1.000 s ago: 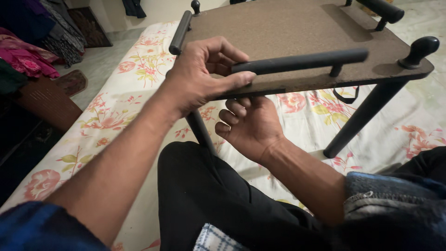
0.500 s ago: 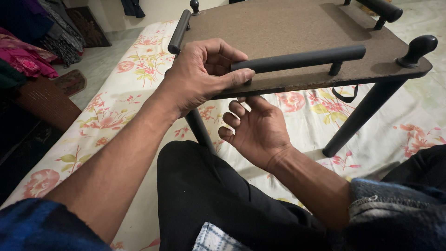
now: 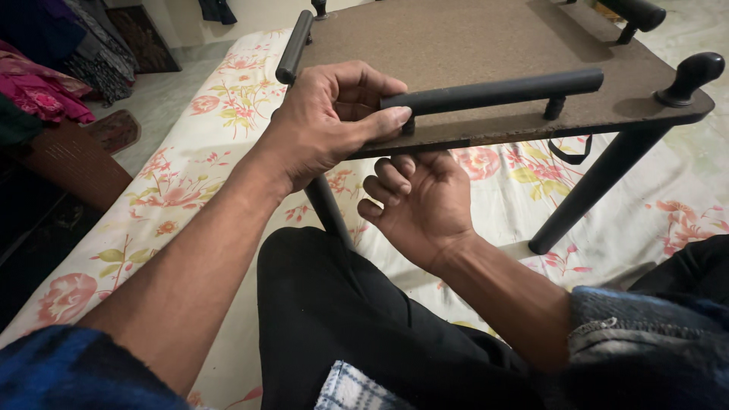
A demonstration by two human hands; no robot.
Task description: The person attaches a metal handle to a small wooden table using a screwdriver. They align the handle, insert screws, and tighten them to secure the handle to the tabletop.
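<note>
L hand [image 3: 326,121] has its grip clamped on the near black rail [image 3: 493,91] of a small brown tray-desk [image 3: 456,38]: thumb lies along the top of the rail's left end, fingers curl over the board edge by the corner. R hand [image 3: 418,201] sits under the board's near edge, palm up, fingers half curled w/ tips touching the underside just below the rail; its grip is apart, holding nothing that shows. The tray-desk is tilted up off the bed, its near edge raised above the person's lap, black trouser leg [image 3: 357,326] right below. Near-left leg [image 3: 330,212] of the tray-desk runs down behind the L wrist toward the knee; near-right leg [image 3: 592,190] slants down to the floral bedsheet [image 3: 182,190], its foot touching the sheet. Round black knob [image 3: 687,76] stands on the near-right corner of the board. A 2nd rail [image 3: 295,45] runs along the left side, a 3rd [image 3: 638,11] at the far right, partly cut off by the frame edge. Thin black strap loop [image 3: 569,152] hangs under the board between the two legs. Pink & dark clothes [image 3: 45,83] are piled at far left, beside the bed.
</note>
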